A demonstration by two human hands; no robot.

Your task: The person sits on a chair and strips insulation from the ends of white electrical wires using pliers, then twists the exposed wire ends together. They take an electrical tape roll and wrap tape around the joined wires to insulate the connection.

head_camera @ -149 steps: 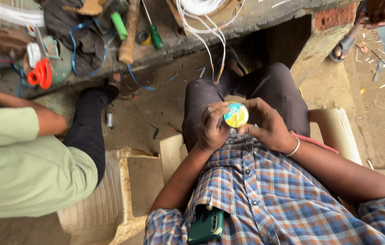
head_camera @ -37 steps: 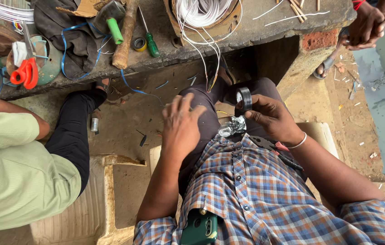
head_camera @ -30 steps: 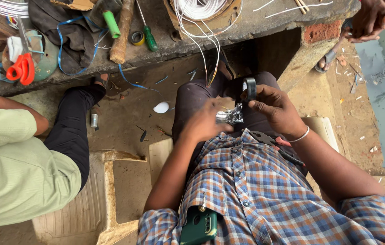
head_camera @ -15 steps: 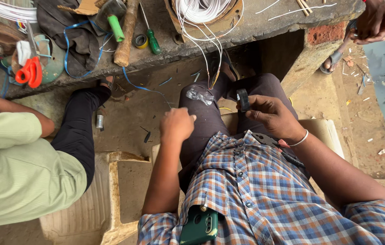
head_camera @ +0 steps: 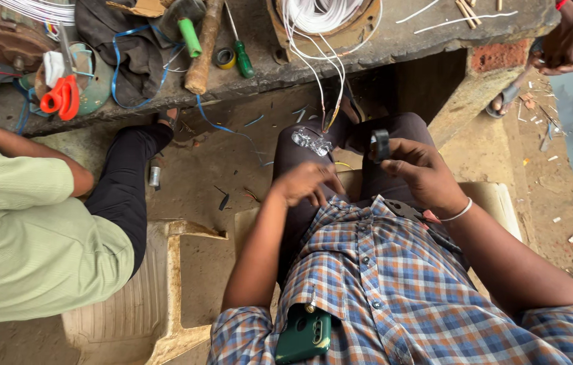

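Bottom centre of the frame: green phone [head_camera: 303, 332] sits in the pocket of our checked shirt [head_camera: 394, 284].

Mid-frame, our left hand [head_camera: 307, 182] rests on the left thigh, fingers curled loosely together, nothing visibly in them. Our right hand [head_camera: 416, 169] is just right of it, thumb and fingers pinched on a small black roll of tape [head_camera: 380, 143], held upright above the right thigh. White bangle [head_camera: 461, 212] on that wrist.

Just above the left hand, a crumpled piece of clear plastic [head_camera: 311, 141] lies on the knee, touching the trousers. White wires [head_camera: 320, 74] hang from the bench down to about that spot (whether they touch it, we can't tell).

Left side of the frame: another person in a pale green shirt [head_camera: 26, 250], black trouser leg stretched toward the bench.

Top of the frame, stone bench [head_camera: 408, 40]: wooden handle [head_camera: 203, 47], green screwdriver [head_camera: 242, 61], yellow tape roll [head_camera: 224, 58], orange scissors [head_camera: 61, 99] upper left, coil of white wire [head_camera: 320, 13] top centre.

Upper right corner: a third person's hands [head_camera: 570, 37], clasped.
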